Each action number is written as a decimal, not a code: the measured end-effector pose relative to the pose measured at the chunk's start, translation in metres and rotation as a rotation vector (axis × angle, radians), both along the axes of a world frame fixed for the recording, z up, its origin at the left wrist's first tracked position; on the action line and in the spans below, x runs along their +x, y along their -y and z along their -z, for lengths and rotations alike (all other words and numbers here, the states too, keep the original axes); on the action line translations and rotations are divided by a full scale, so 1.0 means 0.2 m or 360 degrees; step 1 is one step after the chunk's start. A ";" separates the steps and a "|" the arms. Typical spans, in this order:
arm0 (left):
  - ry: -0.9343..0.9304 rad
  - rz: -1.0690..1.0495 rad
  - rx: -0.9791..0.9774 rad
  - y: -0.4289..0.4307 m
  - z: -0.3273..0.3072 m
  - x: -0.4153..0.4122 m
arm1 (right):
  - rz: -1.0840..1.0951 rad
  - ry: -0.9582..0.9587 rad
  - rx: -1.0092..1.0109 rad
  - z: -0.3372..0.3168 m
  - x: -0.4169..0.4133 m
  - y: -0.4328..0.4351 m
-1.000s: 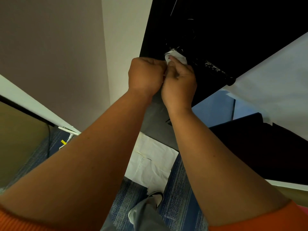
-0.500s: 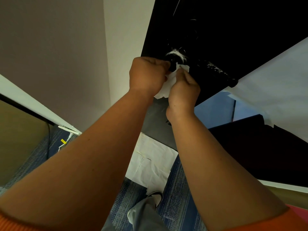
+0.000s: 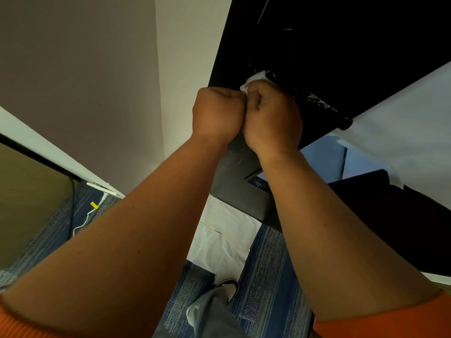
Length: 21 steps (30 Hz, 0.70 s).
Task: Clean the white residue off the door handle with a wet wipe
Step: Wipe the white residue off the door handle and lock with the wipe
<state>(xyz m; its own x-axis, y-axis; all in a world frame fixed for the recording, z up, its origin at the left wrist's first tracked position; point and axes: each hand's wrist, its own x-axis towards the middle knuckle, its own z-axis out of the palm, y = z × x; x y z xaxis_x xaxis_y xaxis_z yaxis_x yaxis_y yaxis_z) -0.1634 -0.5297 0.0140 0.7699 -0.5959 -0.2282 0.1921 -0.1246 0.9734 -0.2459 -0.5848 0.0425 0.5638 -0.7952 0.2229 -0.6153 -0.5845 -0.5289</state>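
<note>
A black door handle (image 3: 324,108) runs along the black door (image 3: 341,45), with white residue flecks on its right stretch. A white wet wipe (image 3: 253,79) is bunched against the handle's left end. My right hand (image 3: 273,115) is closed on the wipe and presses it onto the handle. My left hand (image 3: 217,111) is a closed fist right beside it, knuckles touching the right hand; what it grips is hidden, possibly the wipe's other end. The handle's left part is hidden behind both hands.
A white sheet of paper (image 3: 224,235) lies on the blue carpet below the door. A white cable with a yellow tag (image 3: 94,205) trails on the floor at left. A pale wall (image 3: 97,69) stands left, a white panel (image 3: 402,132) right. My shoe (image 3: 227,289) shows below.
Half a second ago the wipe hung spread between my hands below the handle. Now both hands have closed together and the wipe is bunched up against the handle's left end.
</note>
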 end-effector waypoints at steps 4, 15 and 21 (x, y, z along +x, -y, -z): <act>-0.0035 0.0014 -0.0004 -0.01 -0.01 0.00 | -0.0047 -0.0113 -0.0024 -0.04 -0.02 0.00; -0.0075 0.0018 -0.0071 -0.03 -0.01 -0.02 | 0.0016 0.0276 0.0171 0.03 -0.04 0.00; -0.0183 0.0026 -0.0099 -0.03 -0.05 -0.03 | 0.0333 0.0500 0.0740 0.16 -0.26 -0.02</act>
<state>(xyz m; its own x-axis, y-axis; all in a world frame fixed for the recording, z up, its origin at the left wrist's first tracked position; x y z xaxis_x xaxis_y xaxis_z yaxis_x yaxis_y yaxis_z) -0.1703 -0.5243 0.0243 0.7310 -0.6238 -0.2766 0.3010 -0.0689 0.9511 -0.2979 -0.5802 0.0113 0.3480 -0.9364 -0.0444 -0.4653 -0.1314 -0.8754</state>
